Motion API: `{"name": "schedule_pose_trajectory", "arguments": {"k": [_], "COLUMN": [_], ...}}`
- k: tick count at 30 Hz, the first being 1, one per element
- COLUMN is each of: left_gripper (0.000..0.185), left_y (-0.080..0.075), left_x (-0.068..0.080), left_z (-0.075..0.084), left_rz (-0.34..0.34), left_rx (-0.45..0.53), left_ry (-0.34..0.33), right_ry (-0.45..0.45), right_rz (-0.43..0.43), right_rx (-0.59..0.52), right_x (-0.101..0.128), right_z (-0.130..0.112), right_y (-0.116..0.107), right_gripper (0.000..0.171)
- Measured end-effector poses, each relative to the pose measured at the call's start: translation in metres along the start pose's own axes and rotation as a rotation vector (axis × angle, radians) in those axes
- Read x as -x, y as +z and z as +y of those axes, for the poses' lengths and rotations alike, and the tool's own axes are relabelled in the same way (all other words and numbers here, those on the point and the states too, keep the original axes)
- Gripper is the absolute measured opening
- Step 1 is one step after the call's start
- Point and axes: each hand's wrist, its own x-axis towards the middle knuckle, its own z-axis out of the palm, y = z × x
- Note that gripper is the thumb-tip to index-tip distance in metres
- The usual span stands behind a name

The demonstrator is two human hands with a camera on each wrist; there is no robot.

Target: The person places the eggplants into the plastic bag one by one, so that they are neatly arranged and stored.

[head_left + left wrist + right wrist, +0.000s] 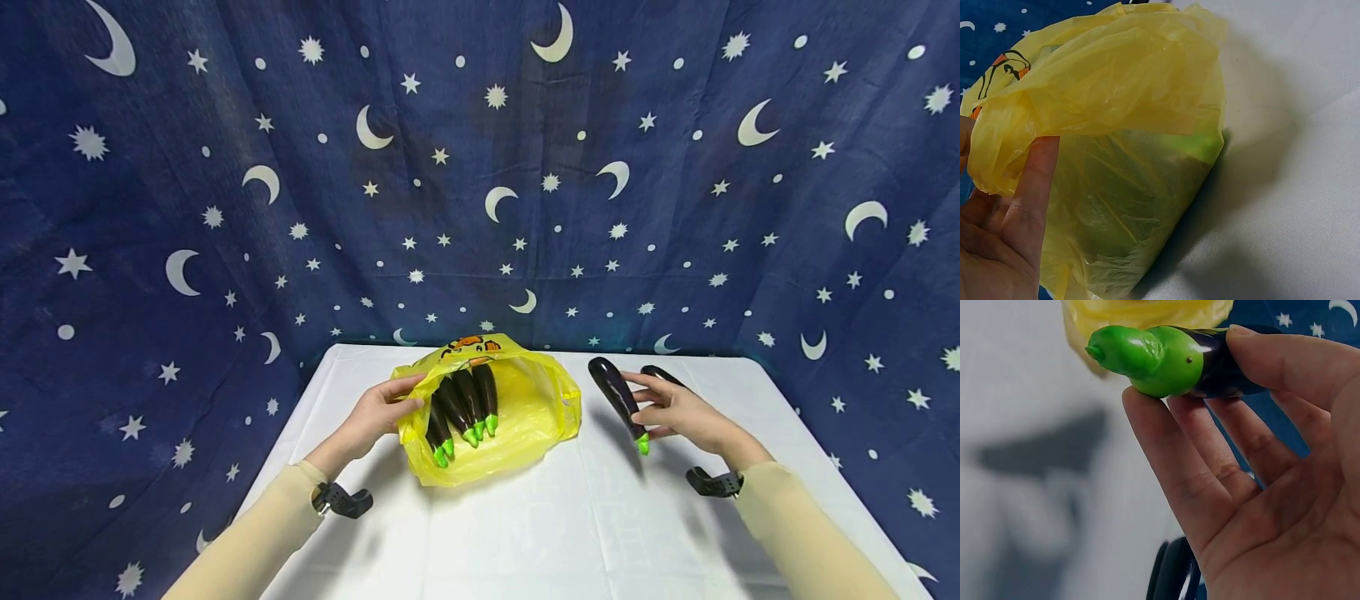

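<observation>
A yellow plastic bag lies on the white table with its mouth open towards me. Several dark eggplants with green stems lie inside. My left hand pinches the bag's left rim; in the left wrist view the rim folds over my fingers. My right hand holds another eggplant just right of the bag, stem end towards me. The right wrist view shows its green stem between my thumb and fingers.
One more eggplant lies on the table behind my right hand. A dark blue cloth printed with moons and stars hangs behind and around the table. The table's edges run close on both sides.
</observation>
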Motion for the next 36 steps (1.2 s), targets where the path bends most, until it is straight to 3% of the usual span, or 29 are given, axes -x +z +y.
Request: {"name": "schedule_pose_trajectory", "arguments": {"k": [9, 23, 36], "left_gripper": [0.053, 0.052, 0.054], "left_y": [0.000, 0.000, -0.001], "left_x": [0.001, 0.001, 0.001], "left_z": [0.000, 0.001, -0.001], "left_rz": [0.001, 0.009, 0.010], "left_rx": [-0.009, 0.000, 0.010], "left_ry": [-0.003, 0.004, 0.009], "right_ry": [-0.041, -0.090, -0.092], "right_rz": [-0.073, -0.200, -0.235], "right_rx": [0.019, -0.050, -0.065], "right_x": [-0.012, -0.041, -0.073], "right_z": [-0.013, -0.021, -0.029], "right_y": [0.025, 0.070, 0.114], "right_gripper": [0.080, 0.076, 0.077]}}
